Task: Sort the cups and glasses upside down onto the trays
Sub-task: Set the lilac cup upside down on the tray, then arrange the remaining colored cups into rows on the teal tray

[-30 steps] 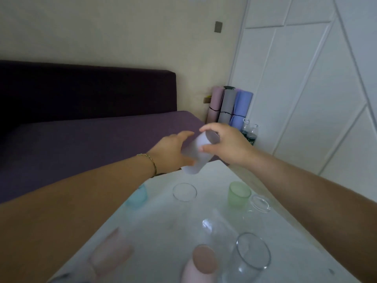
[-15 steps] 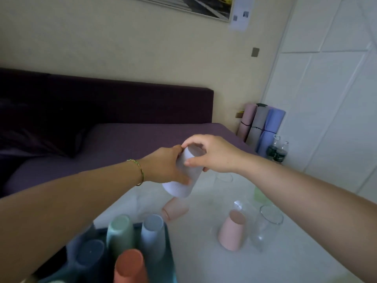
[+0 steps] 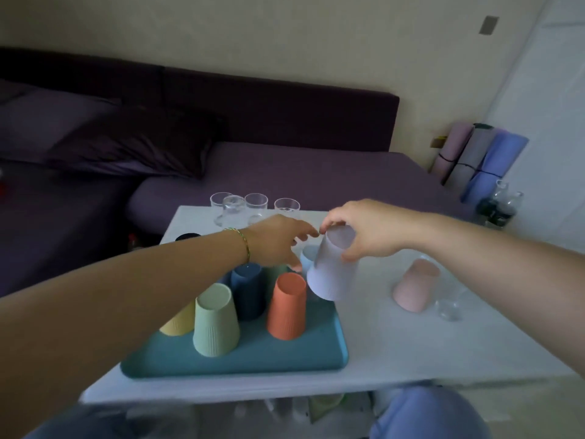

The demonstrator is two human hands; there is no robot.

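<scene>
My right hand (image 3: 364,229) grips the base of a lavender cup (image 3: 332,274), held upside down and tilted just above the right far corner of the teal tray (image 3: 285,356). My left hand (image 3: 278,242) reaches beside the cup with loose fingers near it; whether it touches the cup I cannot tell. On the tray stand several upside-down cups: orange (image 3: 287,307), pale green (image 3: 215,321), dark blue (image 3: 248,291), yellow (image 3: 179,323). A pink cup (image 3: 414,289) stands upside down on the white table (image 3: 411,343) to the right.
Several clear glasses (image 3: 253,207) stand upside down at the table's far edge. Another clear glass (image 3: 449,299) sits right of the pink cup. A purple sofa (image 3: 285,172) lies behind the table. Rolled mats (image 3: 481,160) and bottles (image 3: 500,207) stand at the right wall.
The view has swung left and down, bringing the tray into sight. Both hands carried the lavender cup toward the tray, turning it mouth down. My left hand has loosened from it.
</scene>
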